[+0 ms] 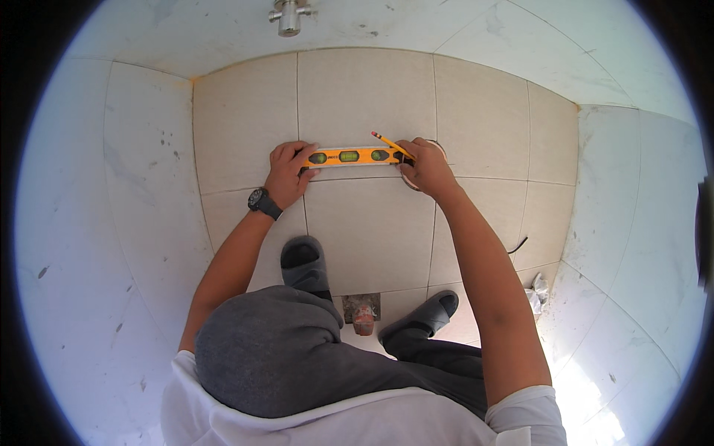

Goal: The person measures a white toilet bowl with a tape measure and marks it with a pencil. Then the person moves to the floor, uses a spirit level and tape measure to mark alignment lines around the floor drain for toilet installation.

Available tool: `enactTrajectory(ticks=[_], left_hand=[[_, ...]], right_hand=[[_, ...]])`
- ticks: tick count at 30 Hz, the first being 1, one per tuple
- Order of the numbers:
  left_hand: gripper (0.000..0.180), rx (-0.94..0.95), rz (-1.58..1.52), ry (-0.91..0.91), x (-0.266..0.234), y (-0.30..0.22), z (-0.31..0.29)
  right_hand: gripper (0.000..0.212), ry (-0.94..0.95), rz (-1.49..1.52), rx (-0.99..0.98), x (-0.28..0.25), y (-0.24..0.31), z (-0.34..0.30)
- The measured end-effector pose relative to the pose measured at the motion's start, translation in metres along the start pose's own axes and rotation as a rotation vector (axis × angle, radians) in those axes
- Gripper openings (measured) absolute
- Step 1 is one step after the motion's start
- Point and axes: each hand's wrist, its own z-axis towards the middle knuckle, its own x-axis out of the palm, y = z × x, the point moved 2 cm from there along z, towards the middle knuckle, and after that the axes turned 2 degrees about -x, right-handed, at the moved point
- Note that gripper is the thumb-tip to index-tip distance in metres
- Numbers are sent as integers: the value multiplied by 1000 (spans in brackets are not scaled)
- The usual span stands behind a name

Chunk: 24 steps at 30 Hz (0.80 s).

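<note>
An orange spirit level (349, 156) with several green vials lies across the beige tiles, a little above a grout line. At its left end my left hand (287, 169) grips it, thumb on the near edge and fingers on the far edge. My right hand (429, 168) is closed at the other end, holding a yellow pencil (391, 144) whose eraser end points up and to the left. Its fingertips also press on the level. Partly hidden beneath that hand is a round thing with a pale and brown rim (442, 151); I cannot tell what it is.
Pale marbled walls enclose the tiled floor (364, 97). A metal valve (288, 16) juts from the far wall. Between my slippered feet is a square opening with a reddish pipe stub (364, 321). A black strip (518, 245) and crumpled plastic (537, 293) lie at the right.
</note>
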Motion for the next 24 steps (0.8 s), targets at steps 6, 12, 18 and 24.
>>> enactTrajectory(ticks=[6,12,18,24], left_hand=[[50,-6,-3,11,0,-2,1],[49,-20,-1,20,2,2,-1],[49,-13,1,32,1,0,0],[51,8,8,39,-3,-5,3]], right_hand=[[39,-35,37,-31,2,-2,-1],[39,-26,48,-6,3,-1,-2],[39,-7,23,8,1,2,-1],[39,-18,26,-11,0,2,-3]])
